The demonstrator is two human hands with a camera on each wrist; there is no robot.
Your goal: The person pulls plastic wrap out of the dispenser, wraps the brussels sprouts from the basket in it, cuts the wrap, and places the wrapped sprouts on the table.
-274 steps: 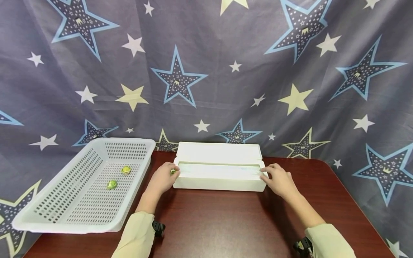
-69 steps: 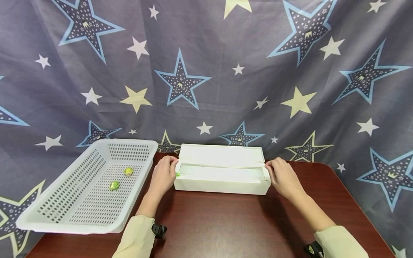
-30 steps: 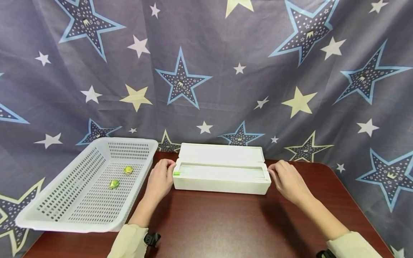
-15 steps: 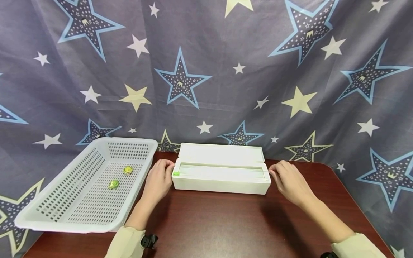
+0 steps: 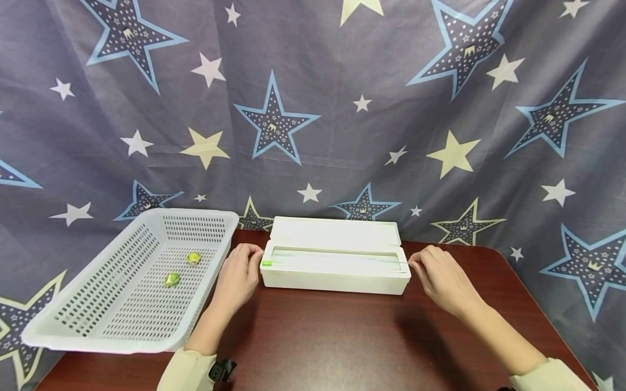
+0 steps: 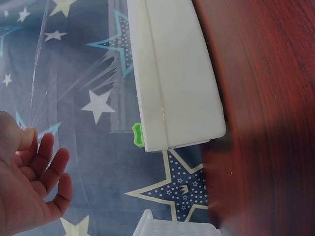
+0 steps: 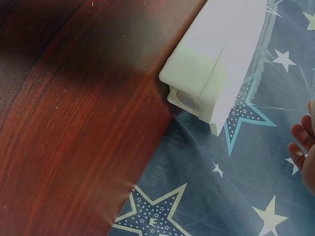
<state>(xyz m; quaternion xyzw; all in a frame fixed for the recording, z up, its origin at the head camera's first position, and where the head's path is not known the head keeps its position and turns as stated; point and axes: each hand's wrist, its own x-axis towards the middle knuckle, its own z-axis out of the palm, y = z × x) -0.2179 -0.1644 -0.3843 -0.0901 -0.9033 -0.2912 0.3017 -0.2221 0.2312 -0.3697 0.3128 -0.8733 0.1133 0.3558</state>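
A white cling film dispenser [image 5: 337, 279] lies on the table with its lid [image 5: 335, 232] raised behind it. Its green cutter slider [image 5: 267, 263] sits at the left end. In the left wrist view, clear cling film [image 6: 35, 73] runs in taut creases from the dispenser to the left hand [image 5: 237, 277], whose thumb and forefinger pinch it. Off the dispenser's right end, the right hand [image 5: 447, 279] has its thumb and forefinger together at the film's other corner; in the right wrist view a thin film edge leads to the partly cropped hand [image 7: 306, 152].
On the left stands a white perforated basket [image 5: 198, 320] holding two small green Brussels sprouts, the nearer one [image 5: 171, 279] and the farther one [image 5: 193, 258]. A star-patterned curtain [image 5: 318, 179] hangs right behind the brown table [image 5: 332, 336].
Both hands left the dispenser's ends, pinching the film's corners, and drifted slightly outward and nearer the body. The green slider, earlier mostly covered by the left hand, is now uncovered.
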